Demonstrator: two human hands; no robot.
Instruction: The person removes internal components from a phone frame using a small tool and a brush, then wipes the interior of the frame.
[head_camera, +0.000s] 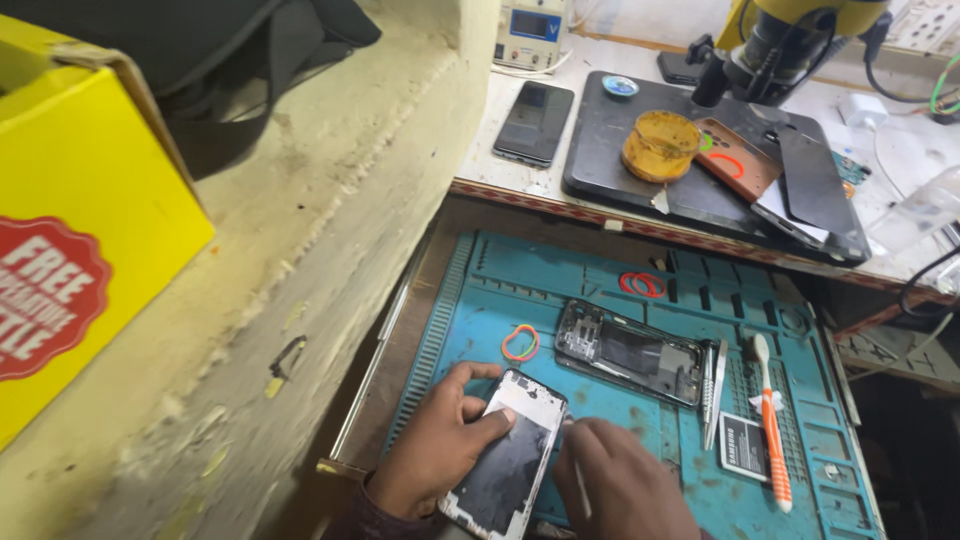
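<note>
Head view: hands hold phone panel (507, 460); yellow box (85, 215), red round label.

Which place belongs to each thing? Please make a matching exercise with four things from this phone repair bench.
Things:
1. orange and white toothbrush
2. round yellow tin
3. opened black phone frame
4. cracked phone panel with white back

Places:
A. on the black pad under the microscope
B. held by the left hand, near the right hand
C. middle of the teal work mat
D. right part of the teal mat, beside the small battery

Pairs: 1-D, 2-A, 3-C, 4-B
</note>
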